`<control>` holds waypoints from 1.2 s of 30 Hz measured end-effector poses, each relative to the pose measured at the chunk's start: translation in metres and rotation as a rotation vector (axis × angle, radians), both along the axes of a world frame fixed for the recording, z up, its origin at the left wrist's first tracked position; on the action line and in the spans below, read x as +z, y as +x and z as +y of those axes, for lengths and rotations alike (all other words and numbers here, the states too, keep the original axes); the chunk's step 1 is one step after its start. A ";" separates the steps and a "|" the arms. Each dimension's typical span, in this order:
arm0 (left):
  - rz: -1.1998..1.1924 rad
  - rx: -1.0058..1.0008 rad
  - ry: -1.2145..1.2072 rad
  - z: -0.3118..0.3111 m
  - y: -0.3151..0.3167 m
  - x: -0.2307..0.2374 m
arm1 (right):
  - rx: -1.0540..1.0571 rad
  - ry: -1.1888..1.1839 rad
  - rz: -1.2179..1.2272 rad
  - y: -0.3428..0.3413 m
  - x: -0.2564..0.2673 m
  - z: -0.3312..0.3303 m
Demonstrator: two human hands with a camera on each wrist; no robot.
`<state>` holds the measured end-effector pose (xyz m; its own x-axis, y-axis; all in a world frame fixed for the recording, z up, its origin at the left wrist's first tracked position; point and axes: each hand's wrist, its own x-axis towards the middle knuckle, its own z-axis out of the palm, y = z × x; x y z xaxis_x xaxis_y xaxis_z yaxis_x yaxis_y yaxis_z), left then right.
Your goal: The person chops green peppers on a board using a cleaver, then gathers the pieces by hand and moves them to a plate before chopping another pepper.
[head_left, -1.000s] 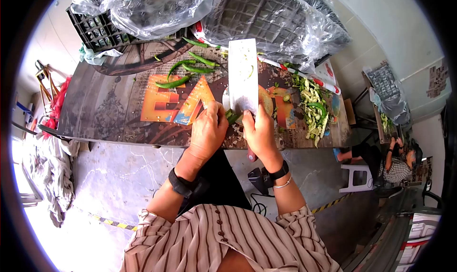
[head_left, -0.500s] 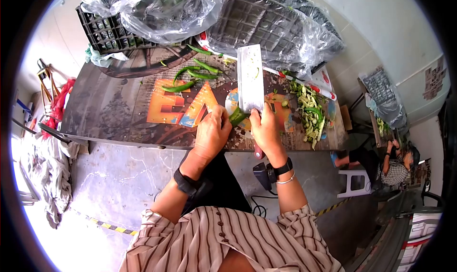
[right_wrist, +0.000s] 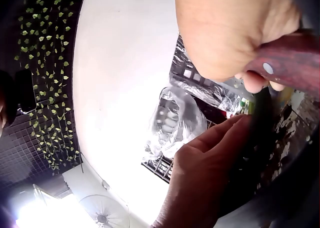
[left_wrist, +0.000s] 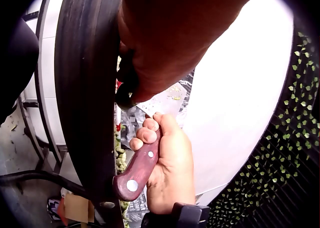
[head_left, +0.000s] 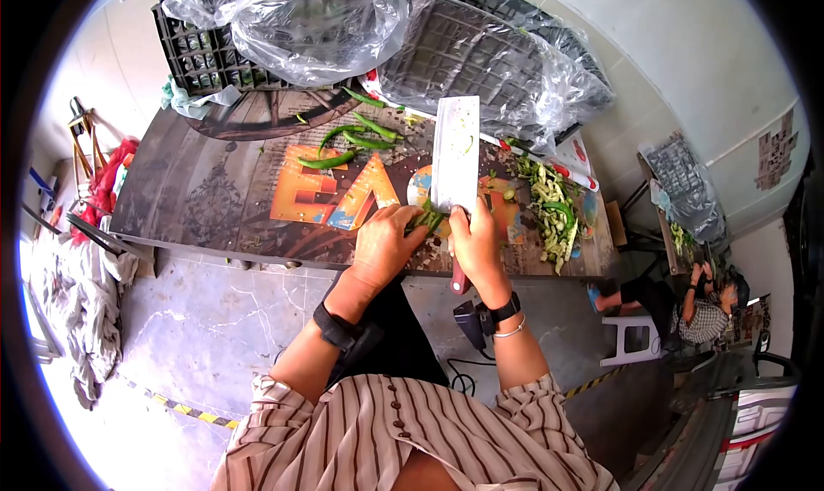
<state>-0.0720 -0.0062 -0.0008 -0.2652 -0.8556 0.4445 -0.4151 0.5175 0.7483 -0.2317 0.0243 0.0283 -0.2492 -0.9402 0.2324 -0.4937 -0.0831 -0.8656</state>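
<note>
My right hand [head_left: 481, 249] grips the red-brown riveted handle [left_wrist: 140, 168] of a cleaver. Its broad pale blade [head_left: 456, 148] points away from me over the table, with small bits stuck on it. Beside the blade's lower end, the fingers of my left hand [head_left: 384, 244] hold a green chili pepper [head_left: 427, 220] close over the table's near edge. That pepper is partly hidden by the fingers. Several whole green chili peppers [head_left: 330, 160] lie farther off to the left. Right of the cleaver is a heap of cut green pieces [head_left: 554, 212].
Black plastic crates [head_left: 193, 57] wrapped in clear plastic bags [head_left: 318, 27] line the back of the table [head_left: 193, 173]. A red-and-white strip [head_left: 575, 175] lies by the heap. Another person [head_left: 704, 311] sits at a second table on the far right, near a white stool [head_left: 631, 341].
The head view has shifted a little. My hands stay close together. The held pepper showed as one broad green piece half a second ago; now it looks narrower and more broken up beside the blade.
</note>
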 end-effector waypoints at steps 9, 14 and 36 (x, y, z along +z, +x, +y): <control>-0.044 0.005 0.066 -0.002 0.000 -0.001 | 0.038 0.038 -0.054 0.013 0.006 0.010; -0.055 0.011 0.092 -0.003 0.000 -0.002 | 0.035 -0.024 0.134 0.003 -0.016 -0.002; -0.024 0.012 -0.011 0.000 -0.002 -0.002 | -0.168 -0.025 -0.024 -0.046 0.013 0.009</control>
<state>-0.0738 -0.0059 -0.0025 -0.2656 -0.8539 0.4475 -0.4387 0.5204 0.7326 -0.2775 0.0338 0.0415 -0.4083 -0.8787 0.2473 -0.4815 -0.0229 -0.8761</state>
